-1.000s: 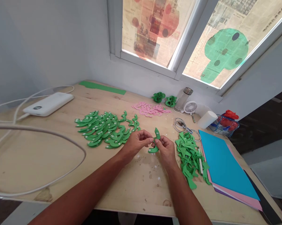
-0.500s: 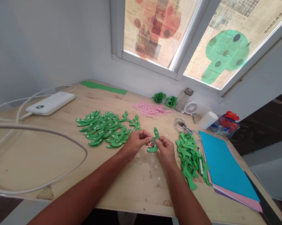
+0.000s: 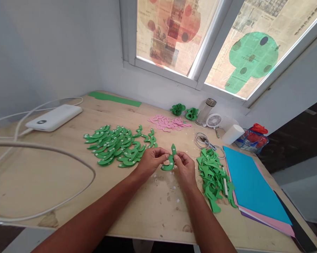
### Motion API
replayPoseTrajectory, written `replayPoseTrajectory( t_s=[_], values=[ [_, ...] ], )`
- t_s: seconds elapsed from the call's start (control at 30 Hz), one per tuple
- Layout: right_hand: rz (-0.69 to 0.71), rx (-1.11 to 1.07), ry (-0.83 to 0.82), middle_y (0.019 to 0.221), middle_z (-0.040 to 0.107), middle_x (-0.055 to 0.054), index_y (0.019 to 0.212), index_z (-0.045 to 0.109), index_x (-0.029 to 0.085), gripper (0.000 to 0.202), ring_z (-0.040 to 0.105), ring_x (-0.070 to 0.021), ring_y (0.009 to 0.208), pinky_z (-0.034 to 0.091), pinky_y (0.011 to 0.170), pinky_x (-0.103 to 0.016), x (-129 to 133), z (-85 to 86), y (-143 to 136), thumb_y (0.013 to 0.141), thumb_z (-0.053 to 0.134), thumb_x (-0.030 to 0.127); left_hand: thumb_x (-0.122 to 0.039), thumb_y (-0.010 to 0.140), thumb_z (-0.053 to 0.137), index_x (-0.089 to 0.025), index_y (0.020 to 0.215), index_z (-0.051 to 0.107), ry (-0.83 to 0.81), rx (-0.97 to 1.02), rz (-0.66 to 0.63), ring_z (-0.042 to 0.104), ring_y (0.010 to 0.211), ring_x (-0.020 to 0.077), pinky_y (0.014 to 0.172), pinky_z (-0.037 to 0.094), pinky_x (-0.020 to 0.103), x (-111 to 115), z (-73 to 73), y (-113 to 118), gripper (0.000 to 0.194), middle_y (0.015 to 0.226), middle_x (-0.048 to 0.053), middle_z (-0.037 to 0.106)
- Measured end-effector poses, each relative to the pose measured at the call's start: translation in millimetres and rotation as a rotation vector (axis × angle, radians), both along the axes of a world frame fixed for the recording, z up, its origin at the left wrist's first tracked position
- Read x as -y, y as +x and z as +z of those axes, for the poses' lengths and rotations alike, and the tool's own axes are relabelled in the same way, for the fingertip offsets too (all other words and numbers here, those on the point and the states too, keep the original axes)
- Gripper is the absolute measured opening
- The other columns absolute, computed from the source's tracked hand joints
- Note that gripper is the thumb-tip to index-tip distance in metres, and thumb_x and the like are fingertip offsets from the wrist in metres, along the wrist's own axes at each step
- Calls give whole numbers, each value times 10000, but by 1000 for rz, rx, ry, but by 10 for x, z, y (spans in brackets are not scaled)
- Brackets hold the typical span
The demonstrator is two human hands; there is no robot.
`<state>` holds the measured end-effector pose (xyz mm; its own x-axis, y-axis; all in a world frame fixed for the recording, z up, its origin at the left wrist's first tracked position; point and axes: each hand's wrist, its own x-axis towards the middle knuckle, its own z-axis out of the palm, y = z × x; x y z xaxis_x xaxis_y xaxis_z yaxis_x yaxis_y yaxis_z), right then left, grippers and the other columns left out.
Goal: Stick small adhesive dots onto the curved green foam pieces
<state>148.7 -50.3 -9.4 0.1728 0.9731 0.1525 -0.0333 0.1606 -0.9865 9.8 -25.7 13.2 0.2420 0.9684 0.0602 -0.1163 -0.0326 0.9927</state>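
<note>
Between both hands, above the table's middle, is a curved green paper piece with small white squares on it. My left hand is closed, thumb and fingers pinching its left side. The fingers of my right hand are closed on its right edge. Left of the hands lies a spread of similar green pieces with white squares. A heap of green paper scraps lies to the right, with a white pen on it. Pink paper pieces lie farther back.
On the wooden table are a white power bank with a looping cable, blue sheets at the right, coiled cable, a white roll, a small fan, a bottle and green paper balls.
The held green piece has turned slightly, and its curved lower end has shifted left. Both hands stay close together around it. The whole view has shifted slightly.
</note>
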Motion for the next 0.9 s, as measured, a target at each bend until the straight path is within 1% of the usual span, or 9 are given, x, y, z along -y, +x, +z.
replayPoseTrajectory(
  t_s=[0.13, 0.37, 0.47, 0.63, 0.9],
  values=[
    [-23, 45, 2, 702, 637, -15, 790, 671, 166, 213, 548, -144, 652, 426, 624, -255, -13, 22, 46, 717, 652, 366, -275, 661, 646, -138, 662, 673, 30, -59, -30, 533, 542, 119, 506, 429, 217, 1, -5, -2, 140, 599, 15, 630],
    [-33, 25, -19, 598, 575, 17, 697, 655, 172, 180, 480, -116, 568, 380, 557, -232, -14, 40, 47, 698, 652, 352, -271, 665, 638, -138, 660, 671, 47, -62, -95, 523, 543, 118, 503, 415, 216, -10, -28, 2, 138, 596, 15, 623],
    [-39, 21, -23, 592, 566, 21, 687, 649, 172, 169, 474, -113, 564, 374, 550, -229, -18, 37, 47, 691, 656, 341, -265, 662, 639, -136, 654, 667, 44, -64, -99, 522, 540, 120, 503, 416, 220, -14, -29, -3, 132, 586, 11, 618],
    [-6, -17, -33, 611, 580, 19, 711, 654, 168, 167, 478, -105, 565, 381, 559, -226, -30, 21, 51, 692, 665, 334, -259, 667, 635, -136, 655, 665, 43, -57, -92, 510, 537, 113, 498, 402, 214, -11, -6, -10, 127, 586, 5, 612],
    [-13, -86, -25, 618, 583, 24, 716, 652, 173, 170, 492, -103, 573, 392, 567, -223, -44, -28, 56, 688, 678, 338, -271, 703, 610, -130, 688, 646, 135, -108, -80, 533, 591, 123, 559, 414, 229, -12, -13, -14, 147, 628, 17, 618]
  ],
)
